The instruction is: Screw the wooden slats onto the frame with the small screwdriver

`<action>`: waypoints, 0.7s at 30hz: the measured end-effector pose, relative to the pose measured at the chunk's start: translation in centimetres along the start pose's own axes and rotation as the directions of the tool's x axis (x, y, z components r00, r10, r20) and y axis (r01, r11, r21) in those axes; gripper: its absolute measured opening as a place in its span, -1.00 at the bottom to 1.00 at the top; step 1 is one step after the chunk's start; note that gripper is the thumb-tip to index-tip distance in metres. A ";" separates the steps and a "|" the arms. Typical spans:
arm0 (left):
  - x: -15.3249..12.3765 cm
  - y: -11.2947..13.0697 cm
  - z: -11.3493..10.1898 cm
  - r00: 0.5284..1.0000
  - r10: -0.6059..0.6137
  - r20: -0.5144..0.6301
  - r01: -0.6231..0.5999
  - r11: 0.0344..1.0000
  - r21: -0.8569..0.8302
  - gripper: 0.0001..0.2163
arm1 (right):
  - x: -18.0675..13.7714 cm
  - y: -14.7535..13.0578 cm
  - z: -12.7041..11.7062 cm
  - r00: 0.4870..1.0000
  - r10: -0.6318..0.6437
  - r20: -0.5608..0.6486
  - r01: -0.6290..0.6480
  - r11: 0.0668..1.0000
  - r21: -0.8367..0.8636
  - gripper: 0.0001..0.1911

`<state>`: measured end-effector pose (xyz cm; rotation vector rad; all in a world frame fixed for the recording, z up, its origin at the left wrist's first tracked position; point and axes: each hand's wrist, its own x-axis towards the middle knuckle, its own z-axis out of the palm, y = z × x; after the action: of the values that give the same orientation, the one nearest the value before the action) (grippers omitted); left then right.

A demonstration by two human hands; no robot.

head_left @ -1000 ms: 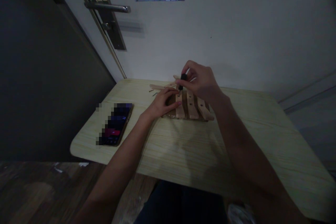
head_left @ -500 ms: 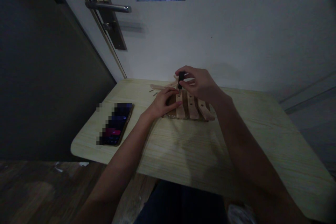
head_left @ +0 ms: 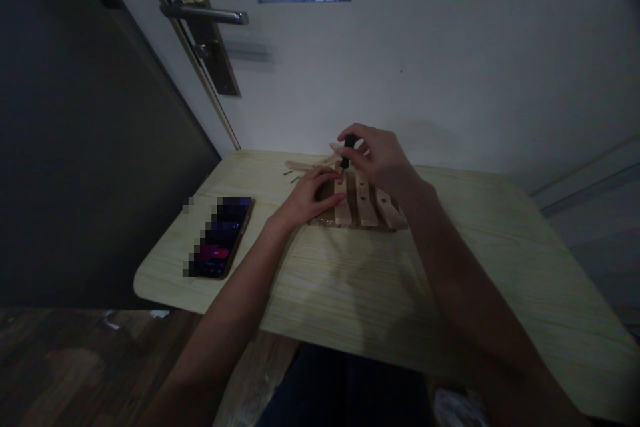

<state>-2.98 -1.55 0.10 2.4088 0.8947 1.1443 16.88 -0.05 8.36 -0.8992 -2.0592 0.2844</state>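
My right hand (head_left: 377,153) is closed around the black handle of a screwdriver (head_left: 349,152), fingertips near the handle's top. Its shaft slants down to the upper hole of the leftmost pale wooden piece (head_left: 343,212). Thumb and fingers of my left hand (head_left: 307,197) press on that piece, one on each side of the hole, holding it down. Two more shaped wooden pieces with holes, a middle one (head_left: 369,212) and a right one (head_left: 393,215), lie beside it on a brown base (head_left: 353,197). Whether a screw sits under the tip is too small to tell.
Loose wooden pieces (head_left: 300,165) and a few screws (head_left: 295,180) lie behind my left hand. A phone (head_left: 220,237) rests on the left of the pale wooden table (head_left: 320,280). Behind the table stands a white door with a metal handle (head_left: 215,15).
The screwdriver's handle has tipped to the right, with my right hand shifting slightly along with it. My left hand keeps its place on the wooden piece.
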 end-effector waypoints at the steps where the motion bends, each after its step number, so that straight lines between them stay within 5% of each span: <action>1: 0.0 0.0 0.0 1.000 -0.004 0.001 0.004 1.000 -0.001 -0.61 | -0.1 0.1 0.0 1.000 -0.015 0.003 0.015 1.000 -0.005 -0.72; 16: 0.0 0.1 0.0 1.000 -0.016 0.007 0.016 1.000 -0.007 -0.62 | 0.3 -0.8 -0.6 0.997 -0.016 -0.069 0.015 1.000 -0.019 -0.65; 21: 0.0 0.0 0.0 1.000 -0.023 0.009 0.023 1.000 -0.011 -0.61 | 0.1 -0.4 -0.4 0.999 0.003 -0.046 -0.006 0.998 -0.056 -0.81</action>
<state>-3.00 -1.60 0.11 2.3866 0.9081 1.1263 16.90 -0.31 8.86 -0.9357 -2.0321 0.2074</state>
